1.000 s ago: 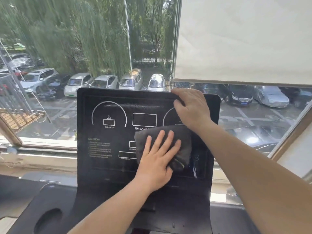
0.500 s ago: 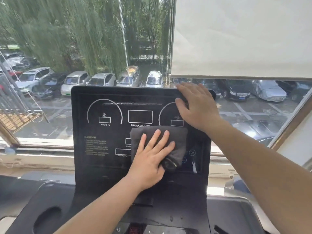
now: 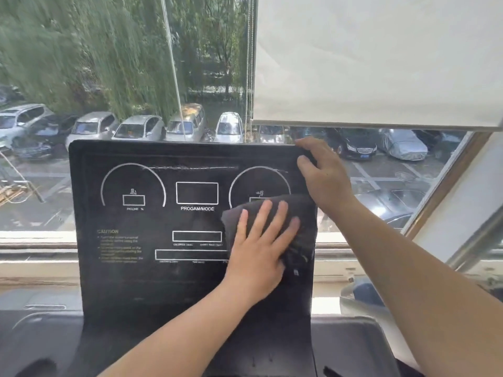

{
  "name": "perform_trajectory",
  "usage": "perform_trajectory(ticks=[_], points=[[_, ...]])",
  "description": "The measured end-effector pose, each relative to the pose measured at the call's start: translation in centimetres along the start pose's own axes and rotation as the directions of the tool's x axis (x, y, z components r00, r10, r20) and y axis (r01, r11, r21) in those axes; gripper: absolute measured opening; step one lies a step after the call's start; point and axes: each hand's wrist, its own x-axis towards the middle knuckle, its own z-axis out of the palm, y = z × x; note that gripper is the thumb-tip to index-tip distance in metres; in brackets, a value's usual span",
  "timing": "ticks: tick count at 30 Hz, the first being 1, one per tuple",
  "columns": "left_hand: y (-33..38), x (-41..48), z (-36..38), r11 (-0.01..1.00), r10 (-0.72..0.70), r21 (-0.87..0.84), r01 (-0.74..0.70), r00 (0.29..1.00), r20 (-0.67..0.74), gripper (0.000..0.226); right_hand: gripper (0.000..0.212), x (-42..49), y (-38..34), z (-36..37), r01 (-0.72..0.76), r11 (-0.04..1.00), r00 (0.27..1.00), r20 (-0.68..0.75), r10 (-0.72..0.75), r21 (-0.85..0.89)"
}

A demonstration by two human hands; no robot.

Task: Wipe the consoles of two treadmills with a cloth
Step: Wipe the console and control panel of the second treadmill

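Grey cloth [image 3: 304,213] under flat left hand [image 3: 258,248], against console [image 3: 136,268]

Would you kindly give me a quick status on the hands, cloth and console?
Left hand flat, pressing dark cloth to right side of treadmill console. Right hand grips its top right corner. Nothing seen in the way.

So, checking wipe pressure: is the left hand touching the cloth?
Touching. The head view shows the left hand flat on the cloth, fingers spread, pressing it against the console.

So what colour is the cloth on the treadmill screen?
Dark grey: the cloth shows best in the head view, against the black console.
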Motion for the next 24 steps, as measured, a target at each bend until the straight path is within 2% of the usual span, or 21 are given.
perform_trajectory(ticks=[2, 5, 7, 10, 12, 13, 14, 16, 18, 19, 20, 22, 24], points=[[-0.1, -1.0, 0.7, 0.963, 0.259, 0.063, -0.262, 0.964, 0.062, 0.088, 0.038, 0.0, 0.1, 0.2, 0.0, 1.0, 1.0, -0.003, 0.0, -0.003], [-3.1, 0.9, -0.2, 0.892, 0.434, 0.103, -0.44, 0.898, 0.077, 0.08, 0.037, 0.3, 0.3, 0.1, -0.008, 0.998, 1.0, 0.014, 0.007, 0.059], [-4.9, 3.5, -1.9, 0.916, 0.381, 0.123, -0.382, 0.924, 0.03, 0.077, 0.034, 0.6, 0.2, -0.3, -0.036, 0.988, 0.999, 0.042, 0.03, 0.147], [-5.2, 6.5, -3.8, 0.994, 0.096, 0.063, -0.09, 0.991, -0.098, 0.078, 0.032, 0.9, 0.1, -0.7, -0.088, 0.968, 0.995, 0.073, 0.073, 0.233], [-3.1, 6.4, -3.5, 0.997, -0.078, -0.008, 0.077, 0.991, -0.111, 0.083, 0.03, 0.9, 0.1, -0.9, -0.096, 0.962, 0.994, 0.07, 0.081, 0.254], [-1.8, 5.8, -2.9, 0.995, -0.102, -0.031, 0.1, 0.99, -0.094, 0.086, 0.03, 0.9, 0.0, -0.9, -0.091, 0.963, 0.995, 0.071, 0.076, 0.253], [-0.7, 4.9, -2.0, 0.998, -0.06, -0.036, 0.057, 0.996, -0.067, 0.088, 0.03, 0.9, 0.0, -0.9, -0.086, 0.967, 0.995, 0.072, 0.07, 0.241], [-0.2, 3.4, -1.0, 0.978, 0.207, 0.016, -0.208, 0.978, 0.025, 0.086, 0.031, 1.0, 0.0, -0.9, -0.079, 0.974, 0.995, 0.071, 0.065, 0.213], [-2.0, 4.3, -1.5, 0.884, 0.455, 0.066, -0.463, 0.884, 0.111, 0.081, 0.032, 1.0, -0.1, -1.0, -0.106, 0.959, 0.994, 0.066, 0.092, 0.261], [-3.0, 5.5, -2.3, 0.861, 0.491, 0.087, -0.502, 0.863, 0.122, 0.081, 0.032, 1.0, -0.3, -1.2, -0.129, 0.945, 0.991, 0.064, 0.114, 0.301], [-3.7, 6.8, -3.1, 0.873, 0.466, 0.109, -0.476, 0.879, 0.104, 0.08, 0.031, 1.0, -0.5, -1.3, -0.153, 0.931, 0.988, 0.067, 0.138, 0.332], [-4.3, 9.1, -4.5, 0.956, 0.275, 0.103, -0.276, 0.961, 0.023, 0.08, 0.031, 1.2, -1.1, -1.4, -0.195, 0.915, 0.981, 0.086, 0.175, 0.353], [-3.3, 10.0, -4.9, 0.996, 0.088, 0.031, -0.087, 0.995, -0.041, 0.08, 0.03, 1.4, -1.3, -1.5, -0.202, 0.927, 0.979, 0.087, 0.184, 0.315]])
